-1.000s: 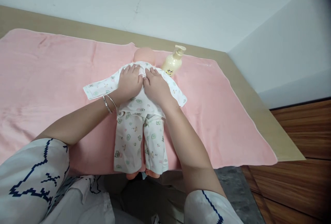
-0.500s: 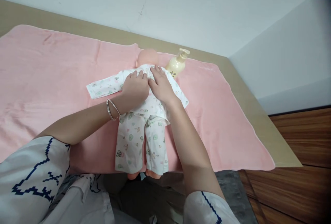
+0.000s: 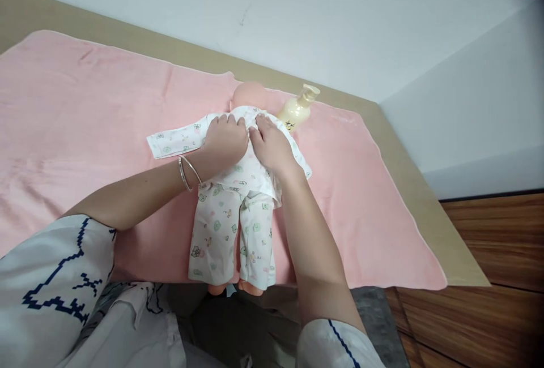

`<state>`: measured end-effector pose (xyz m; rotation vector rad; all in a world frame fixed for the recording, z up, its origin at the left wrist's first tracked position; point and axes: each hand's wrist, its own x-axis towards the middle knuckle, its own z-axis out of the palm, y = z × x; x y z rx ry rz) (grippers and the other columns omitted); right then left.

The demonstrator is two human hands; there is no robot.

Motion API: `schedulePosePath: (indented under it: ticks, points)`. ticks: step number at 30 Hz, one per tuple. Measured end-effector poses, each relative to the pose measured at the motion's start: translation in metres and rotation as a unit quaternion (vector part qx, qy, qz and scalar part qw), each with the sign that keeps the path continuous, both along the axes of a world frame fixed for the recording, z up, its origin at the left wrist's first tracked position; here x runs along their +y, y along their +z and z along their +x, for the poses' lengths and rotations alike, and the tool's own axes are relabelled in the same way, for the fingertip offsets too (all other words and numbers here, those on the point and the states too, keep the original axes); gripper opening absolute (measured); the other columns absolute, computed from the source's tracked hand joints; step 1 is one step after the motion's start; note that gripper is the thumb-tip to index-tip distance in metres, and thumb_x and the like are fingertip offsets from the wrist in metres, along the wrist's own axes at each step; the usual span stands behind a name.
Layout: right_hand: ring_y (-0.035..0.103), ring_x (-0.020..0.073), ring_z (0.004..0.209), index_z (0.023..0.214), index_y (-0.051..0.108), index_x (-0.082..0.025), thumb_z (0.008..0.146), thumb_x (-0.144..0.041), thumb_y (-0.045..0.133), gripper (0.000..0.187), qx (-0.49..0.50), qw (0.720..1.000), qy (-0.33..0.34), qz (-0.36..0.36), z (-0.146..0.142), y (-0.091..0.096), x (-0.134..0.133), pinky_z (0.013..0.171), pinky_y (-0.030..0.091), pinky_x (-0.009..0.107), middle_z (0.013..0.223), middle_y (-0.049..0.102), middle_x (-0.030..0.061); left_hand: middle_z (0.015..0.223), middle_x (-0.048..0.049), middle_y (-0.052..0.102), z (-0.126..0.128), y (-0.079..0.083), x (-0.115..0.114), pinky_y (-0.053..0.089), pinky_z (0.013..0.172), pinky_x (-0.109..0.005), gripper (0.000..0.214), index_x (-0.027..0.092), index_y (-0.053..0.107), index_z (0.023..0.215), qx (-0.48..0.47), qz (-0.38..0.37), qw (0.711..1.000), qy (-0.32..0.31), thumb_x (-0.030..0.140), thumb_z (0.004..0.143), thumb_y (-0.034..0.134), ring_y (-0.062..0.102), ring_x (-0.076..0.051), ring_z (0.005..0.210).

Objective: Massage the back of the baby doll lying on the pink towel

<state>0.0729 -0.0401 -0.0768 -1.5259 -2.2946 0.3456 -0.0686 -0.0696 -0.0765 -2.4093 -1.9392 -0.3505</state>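
Note:
A baby doll (image 3: 246, 96) lies on a pink cloth, its smooth head at the far end. It wears a white printed long-sleeved top (image 3: 238, 180) and matching trousers (image 3: 215, 238); its feet reach the near table edge. My left hand (image 3: 226, 140), a silver bangle at its wrist, rests on the upper left of the top with its fingers bent at the knuckles. Beside it, my right hand (image 3: 271, 144) lies flatter on the upper right, fingers stretched toward the doll's neck. Neither hand visibly grips the fabric. The doll's face cannot be seen.
A cream pump bottle (image 3: 296, 112) leans beyond the doll's right shoulder. The pink cloth (image 3: 361, 209) covers most of the wooden table (image 3: 450, 243). A white wall (image 3: 340, 28) runs along the back, and wood-grain panelling (image 3: 501, 243) is at the right.
The camera view has shifted and tilted slightly. Both hands stay on the doll's upper torso, with little visible movement against the top.

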Motion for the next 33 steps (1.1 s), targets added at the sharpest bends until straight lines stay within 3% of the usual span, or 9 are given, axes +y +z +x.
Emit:
schedulePosePath:
  ticks: [2, 5, 10, 15, 18, 22, 27, 31, 33]
  points:
    - [0.033, 0.0303, 0.152, 0.146, 0.048, -0.011, 0.103, -0.033, 0.035, 0.05, 0.021, 1.0, 0.017, 0.001, 0.005, -0.008, 0.008, 0.124, 0.029, 0.05, 0.159, 0.043, 0.0154, 0.124, -0.0241, 0.067, 0.007, 0.01, -0.013, 0.044, 0.098, -0.044, 0.042, 0.004, 0.058, 0.131, 0.019, -0.026, 0.999, 0.0, 0.019, 0.1, 0.036, 0.063, -0.034, 0.117]
    - [0.044, 0.0325, 0.144, 0.14, 0.053, -0.014, 0.102, -0.03, 0.035, 0.045, 0.017, 1.0, 0.01, 0.018, 0.002, -0.006, 0.004, 0.117, 0.038, 0.053, 0.149, 0.054, 0.0156, 0.114, -0.0216, 0.071, 0.008, 0.019, -0.019, 0.045, 0.091, -0.042, 0.037, 0.006, 0.064, 0.121, 0.015, -0.032, 0.999, -0.013, 0.016, 0.097, 0.038, 0.067, -0.032, 0.108]
    - [0.065, 0.0358, 0.114, 0.11, 0.067, -0.013, 0.099, -0.021, 0.037, 0.033, -0.079, 0.995, -0.046, 0.026, -0.017, 0.02, -0.027, 0.093, 0.053, 0.047, 0.115, 0.072, 0.0197, 0.094, -0.0137, 0.074, -0.008, 0.013, 0.005, 0.047, 0.08, -0.04, 0.031, 0.013, 0.072, 0.092, 0.025, -0.012, 0.999, -0.032, 0.017, 0.095, 0.041, 0.07, -0.027, 0.088]
    - [0.069, 0.0349, 0.105, 0.106, 0.069, -0.017, 0.099, -0.026, 0.038, 0.033, -0.08, 0.996, -0.042, 0.016, -0.015, 0.022, -0.027, 0.089, 0.054, 0.046, 0.109, 0.075, 0.0163, 0.126, -0.0184, 0.068, -0.014, -0.008, 0.021, 0.046, 0.099, -0.042, 0.04, 0.008, 0.066, 0.12, -0.007, 0.046, 0.999, -0.021, 0.025, 0.1, 0.036, 0.062, -0.03, 0.118]
    - [0.056, 0.0356, 0.133, 0.131, 0.062, -0.012, 0.101, -0.032, 0.035, 0.044, -0.026, 0.999, -0.027, 0.015, -0.005, 0.006, -0.009, 0.11, 0.045, 0.053, 0.139, 0.063, 0.0193, 0.133, -0.025, 0.063, -0.005, -0.013, 0.014, 0.043, 0.103, -0.045, 0.047, 0.001, 0.057, 0.133, -0.012, 0.051, 0.999, 0.005, 0.027, 0.102, 0.033, 0.058, -0.035, 0.126]
    - [0.029, 0.0303, 0.154, 0.152, 0.042, -0.008, 0.1, -0.034, 0.034, 0.058, 0.01, 1.0, -0.002, -0.002, 0.003, -0.014, 0.012, 0.127, 0.019, 0.055, 0.162, 0.037, 0.0171, 0.119, -0.0287, 0.068, 0.007, -0.009, 0.001, 0.045, 0.093, -0.046, 0.044, -0.003, 0.064, 0.118, -0.01, 0.04, 0.999, 0.03, 0.023, 0.101, 0.034, 0.063, -0.037, 0.113]
    - [0.031, 0.0296, 0.153, 0.149, 0.044, -0.011, 0.099, -0.034, 0.033, 0.056, 0.017, 1.0, -0.002, 0.008, 0.002, -0.016, 0.011, 0.127, 0.018, 0.054, 0.161, 0.04, 0.0148, 0.111, -0.0264, 0.07, 0.003, -0.009, 0.002, 0.046, 0.089, -0.046, 0.041, -0.001, 0.068, 0.112, -0.019, 0.07, 0.997, -0.005, 0.021, 0.098, 0.035, 0.064, -0.036, 0.108]
    - [0.062, 0.0323, 0.116, 0.12, 0.063, -0.017, 0.098, -0.032, 0.035, 0.039, -0.018, 0.999, -0.044, 0.024, -0.007, 0.004, -0.01, 0.098, 0.047, 0.047, 0.124, 0.07, 0.0158, 0.119, -0.0232, 0.069, -0.008, -0.016, 0.016, 0.047, 0.095, -0.046, 0.04, 0.003, 0.066, 0.118, -0.055, 0.067, 0.996, -0.006, 0.024, 0.097, 0.039, 0.063, -0.035, 0.114]
    - [0.064, 0.0291, 0.088, 0.097, 0.064, -0.02, 0.096, -0.03, 0.037, 0.029, -0.055, 0.996, -0.064, 0.016, -0.011, 0.016, -0.021, 0.076, 0.045, 0.037, 0.093, 0.073, 0.0118, 0.125, -0.0222, 0.068, -0.013, -0.021, 0.024, 0.046, 0.1, -0.047, 0.042, 0.004, 0.064, 0.123, -0.084, 0.06, 0.995, 0.002, 0.027, 0.097, 0.04, 0.062, -0.034, 0.118]
